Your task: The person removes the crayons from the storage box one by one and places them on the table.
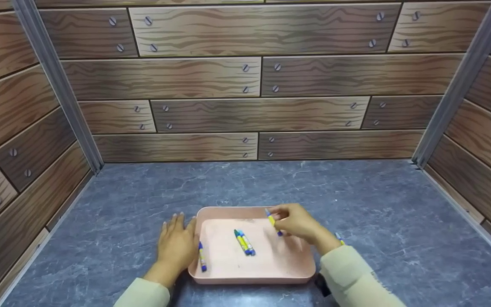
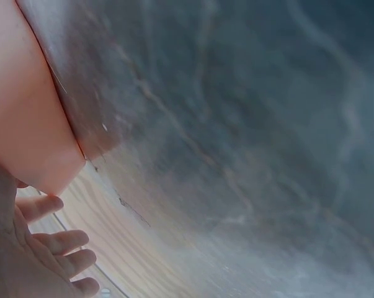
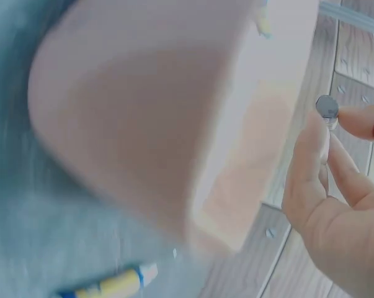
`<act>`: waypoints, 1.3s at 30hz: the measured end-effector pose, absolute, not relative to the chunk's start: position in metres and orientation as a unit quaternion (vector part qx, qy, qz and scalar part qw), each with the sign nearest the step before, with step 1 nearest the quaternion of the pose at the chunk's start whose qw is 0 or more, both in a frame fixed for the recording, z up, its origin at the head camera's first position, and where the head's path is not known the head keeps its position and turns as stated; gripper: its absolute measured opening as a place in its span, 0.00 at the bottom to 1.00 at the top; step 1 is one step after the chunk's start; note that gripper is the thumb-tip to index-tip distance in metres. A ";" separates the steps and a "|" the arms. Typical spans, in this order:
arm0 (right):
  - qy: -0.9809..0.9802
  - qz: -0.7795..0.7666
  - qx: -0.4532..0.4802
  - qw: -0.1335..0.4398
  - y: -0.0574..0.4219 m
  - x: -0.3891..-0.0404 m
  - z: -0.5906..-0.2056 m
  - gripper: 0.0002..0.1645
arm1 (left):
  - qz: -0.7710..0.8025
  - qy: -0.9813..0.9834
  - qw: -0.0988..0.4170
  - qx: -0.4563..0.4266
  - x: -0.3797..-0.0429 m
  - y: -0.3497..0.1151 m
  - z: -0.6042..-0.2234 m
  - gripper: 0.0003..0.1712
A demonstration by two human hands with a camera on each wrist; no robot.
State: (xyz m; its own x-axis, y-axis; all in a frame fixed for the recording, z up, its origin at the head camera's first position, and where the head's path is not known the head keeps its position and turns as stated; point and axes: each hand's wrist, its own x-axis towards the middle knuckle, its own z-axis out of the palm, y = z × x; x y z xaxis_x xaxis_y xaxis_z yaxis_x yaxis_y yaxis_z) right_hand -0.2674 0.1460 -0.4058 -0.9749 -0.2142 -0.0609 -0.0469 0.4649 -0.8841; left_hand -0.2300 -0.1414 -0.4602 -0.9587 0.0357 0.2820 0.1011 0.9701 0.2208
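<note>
My right hand (image 1: 295, 221) pinches a crayon (image 1: 271, 219) with a yellow wrapper and blue ends, holding it over the tray's far right part. In the right wrist view its round grey end (image 3: 327, 106) shows between thumb and fingers. The shallow pink tray (image 1: 254, 280) lies flat on the table. Side by side near its middle are a green-tipped crayon (image 1: 241, 242) and a light-blue-tipped crayon (image 1: 247, 243). Another blue-ended crayon (image 1: 202, 256) lies along the left wall. Fingers spread, my left hand (image 1: 176, 246) rests at the tray's left edge; the left wrist view shows its fingers (image 2: 64, 241) straight.
On the table right of the tray lies another crayon (image 1: 339, 238), partly hidden by my right wrist; the right wrist view shows this yellow-wrapped crayon (image 3: 115, 285) too. A dark object (image 1: 323, 285) sits by the tray's near right corner. Wood-patterned walls (image 1: 245, 115) enclose the marbled grey tabletop (image 1: 143, 187).
</note>
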 end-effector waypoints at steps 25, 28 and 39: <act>0.872 -0.486 -0.026 0.046 0.280 -0.253 -0.399 0.28 | -0.110 -0.981 0.149 -0.051 -0.229 -0.141 -0.460 0.25; 0.880 -0.473 -0.017 0.043 0.289 -0.250 -0.408 0.28 | -0.110 -0.981 0.153 -0.051 -0.229 -0.141 -0.460 0.25; 0.901 -0.433 0.002 0.036 0.312 -0.242 -0.441 0.28 | -0.109 -0.980 0.157 -0.052 -0.230 -0.141 -0.461 0.24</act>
